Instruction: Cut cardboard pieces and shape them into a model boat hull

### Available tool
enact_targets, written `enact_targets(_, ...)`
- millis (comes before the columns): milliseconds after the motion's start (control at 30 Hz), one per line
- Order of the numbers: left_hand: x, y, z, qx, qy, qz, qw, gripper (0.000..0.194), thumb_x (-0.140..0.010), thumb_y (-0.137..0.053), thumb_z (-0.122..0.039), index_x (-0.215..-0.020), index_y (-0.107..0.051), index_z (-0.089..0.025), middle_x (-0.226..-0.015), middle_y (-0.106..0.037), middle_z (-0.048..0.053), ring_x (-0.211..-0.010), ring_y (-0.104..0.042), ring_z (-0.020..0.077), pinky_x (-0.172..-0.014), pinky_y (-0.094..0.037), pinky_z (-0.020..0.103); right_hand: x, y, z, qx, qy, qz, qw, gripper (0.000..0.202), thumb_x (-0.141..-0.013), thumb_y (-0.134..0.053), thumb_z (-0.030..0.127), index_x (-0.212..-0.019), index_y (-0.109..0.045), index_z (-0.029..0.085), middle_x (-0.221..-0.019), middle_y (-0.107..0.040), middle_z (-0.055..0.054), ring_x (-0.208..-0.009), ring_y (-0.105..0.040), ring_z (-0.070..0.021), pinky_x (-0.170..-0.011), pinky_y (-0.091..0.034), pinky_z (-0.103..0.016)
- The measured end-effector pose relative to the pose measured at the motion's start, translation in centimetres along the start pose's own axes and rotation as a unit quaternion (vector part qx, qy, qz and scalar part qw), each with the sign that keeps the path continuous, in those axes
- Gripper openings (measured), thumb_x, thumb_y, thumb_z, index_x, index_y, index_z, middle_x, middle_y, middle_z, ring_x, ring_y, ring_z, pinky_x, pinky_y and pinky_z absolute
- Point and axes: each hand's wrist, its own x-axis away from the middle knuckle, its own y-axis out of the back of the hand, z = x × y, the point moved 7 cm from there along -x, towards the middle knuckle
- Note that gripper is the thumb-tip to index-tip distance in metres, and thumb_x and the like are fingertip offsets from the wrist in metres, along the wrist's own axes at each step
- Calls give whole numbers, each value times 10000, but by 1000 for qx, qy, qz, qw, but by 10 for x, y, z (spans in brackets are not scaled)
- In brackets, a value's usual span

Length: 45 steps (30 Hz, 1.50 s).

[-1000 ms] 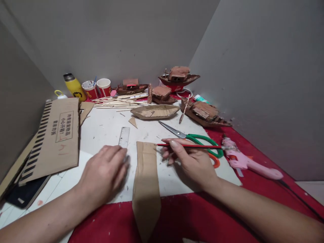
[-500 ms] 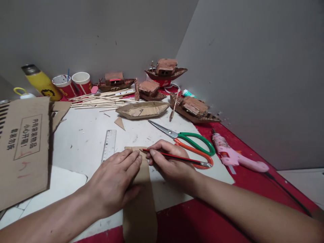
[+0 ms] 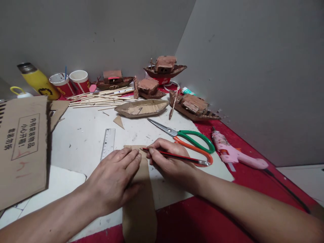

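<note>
A long strip of brown cardboard [image 3: 140, 209] lies lengthwise in front of me, its far end under my fingers. My left hand [image 3: 115, 180] rests flat on the strip with its fingers stretched out. In my right hand [image 3: 173, 163] is a red and black pencil [image 3: 177, 155], its tip at the strip's far end. A clear ruler [image 3: 108, 143] lies just beyond my left hand. Scissors [image 3: 174, 133] with green and orange handles lie partly behind my right hand. Farther off sits a plain cardboard boat hull [image 3: 141, 108].
Several brown model boats [image 3: 194, 104] stand along the back, near a pile of thin sticks [image 3: 101, 99]. Paper cups [image 3: 79, 82] and a yellow bottle [image 3: 37, 81] are at the back left. Large cardboard [image 3: 24, 152] lies left; a pink glue gun [image 3: 235, 153] lies right.
The view has shifted slightly, so everything sits a little higher and farther left. Both hands keep nearly the same pose, with the pencil tip still at the strip's far end.
</note>
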Motion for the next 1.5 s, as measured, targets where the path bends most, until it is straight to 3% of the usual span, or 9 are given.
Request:
enact_targets(333, 0, 1, -1, -15, -6, 1, 1000, 620, -877, -532, -432, -1386, -487, -81, -1452, -498, 161, -1332, -437, 355, -1068, -389, 513, 7, 7, 13, 53, 28, 10, 998, 188, -852, -505, 243, -699, -605, 197, -541, -620, 28, -468, -529, -117, -466, -382, -230)
enact_targets(667, 1, 2, -1, -4, -16, -24, 1000, 613, -862, -556, -389, -1396, -476, -96, -1457, -486, 173, -1330, -443, 348, -1072, -383, 520, -2, -4, 11, 22, 61, 3, 998, 150, -900, -522, 230, -898, -671, 211, -848, -739, -3, -768, -678, -156, -680, -501, -232)
enact_targets(933, 3, 5, 1, 19, -23, -42, 999, 582, -861, -564, -401, -1374, -492, -135, -1430, -518, 165, -1307, -461, 336, -1067, -382, 493, 4, 0, 7, -7, 53, -20, 998, 160, -909, -535, 262, -945, -686, 224, -800, -728, -3, -680, -666, -150, -640, -517, -244)
enact_targets(1000, 4, 19, 12, 28, 12, -89, 996, 543, -868, -547, -447, -1311, -542, -132, -1371, -558, 176, -1252, -505, 328, -1029, -418, 463, 7, 6, 6, -38, 41, -43, 997, 162, -909, -548, 277, -972, -686, 220, -816, -728, -17, -675, -673, -153, -624, -526, -248)
enact_targets(1067, 7, 36, 32, 5, 109, -139, 984, 538, -869, -525, -503, -1256, -569, -132, -1284, -595, 191, -1174, -551, 341, -963, -455, 462, 9, 11, 4, -80, 23, -60, 995, 177, -914, -553, 291, -1002, -684, 210, -837, -726, -32, -651, -675, -149, -586, -533, -246)
enact_targets(1200, 14, 43, 69, -63, 300, -52, 950, 627, -832, -503, -602, -1256, -536, -141, -1039, -662, 188, -919, -641, 386, -729, -494, 454, 11, 15, 4, -131, 32, -72, 988, 253, -946, -516, 301, -1126, -660, 196, -885, -722, -53, -661, -682, -148, -567, -553, -250)
enact_targets(1267, 17, 40, 75, -47, 327, -17, 944, 620, -837, -494, -601, -1275, -511, -163, -954, -683, 155, -834, -658, 363, -665, -476, 407, 12, 16, 4, -124, 48, -69, 989, 285, -969, -484, 311, -1180, -638, 197, -926, -728, -61, -744, -703, -168, -623, -575, -272)
enact_targets(1400, 25, 40, 76, -33, 341, -34, 939, 654, -855, -497, -560, -1382, -401, -184, -1011, -696, 141, -864, -671, 322, -673, -456, 354, 14, 16, 7, -14, 89, -42, 995, 299, -991, -447, 308, -1217, -619, 213, -1089, -727, -74, -1004, -690, -226, -877, -552, -361)
enact_targets(1500, 32, 40, 76, -40, 353, -28, 934, 647, -858, -485, -557, -1374, -413, -173, -1012, -698, 140, -865, -668, 313, -671, -444, 345, 17, 10, 15, 66, 152, -11, 986, 312, -992, -417, 255, -1235, -601, 189, -1192, -693, -105, -1113, -642, -249, -939, -522, -390)
